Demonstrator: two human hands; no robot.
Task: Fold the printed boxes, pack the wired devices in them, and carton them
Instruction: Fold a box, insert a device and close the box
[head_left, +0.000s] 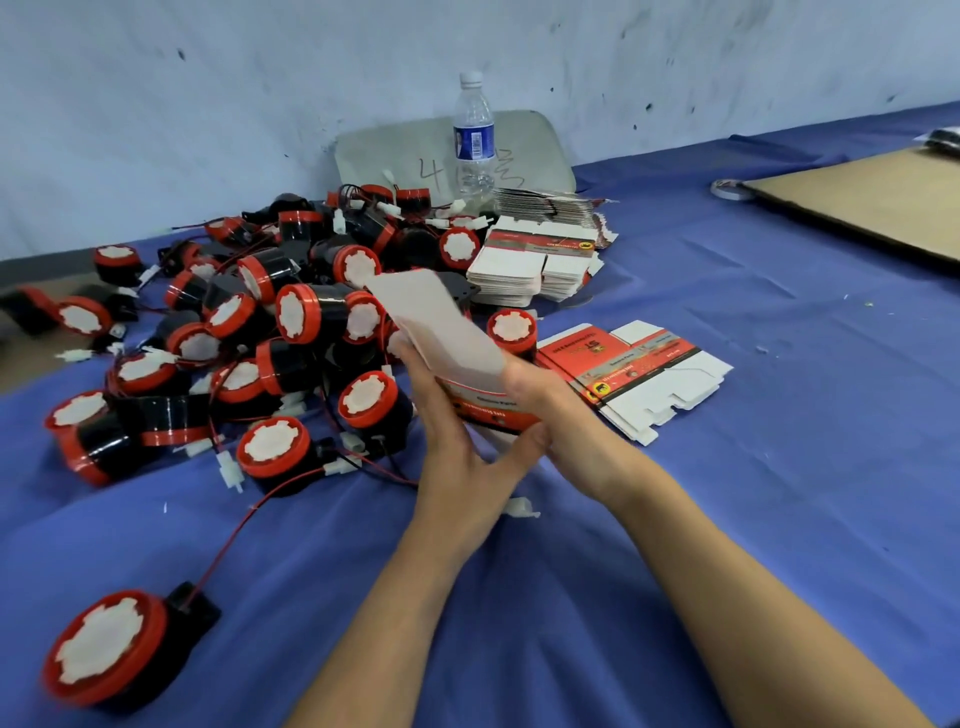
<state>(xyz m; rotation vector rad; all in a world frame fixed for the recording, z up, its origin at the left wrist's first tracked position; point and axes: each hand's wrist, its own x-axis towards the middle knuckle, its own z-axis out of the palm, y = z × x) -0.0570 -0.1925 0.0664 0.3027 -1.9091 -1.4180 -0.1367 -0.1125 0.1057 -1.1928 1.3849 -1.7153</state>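
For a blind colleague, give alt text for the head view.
A box is held by the left hand and right hand above a blue table. Devices are piled left, flat boxes lie right, a bottle stands behind.

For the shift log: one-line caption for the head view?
Left hand and right hand grip a printed box mid-fold over blue cloth, beside heaped wired devices and flat blanks.

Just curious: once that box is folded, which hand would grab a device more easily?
Probably the left hand: the pile of devices lies just left of it, while the right hand holds the box on its far side.
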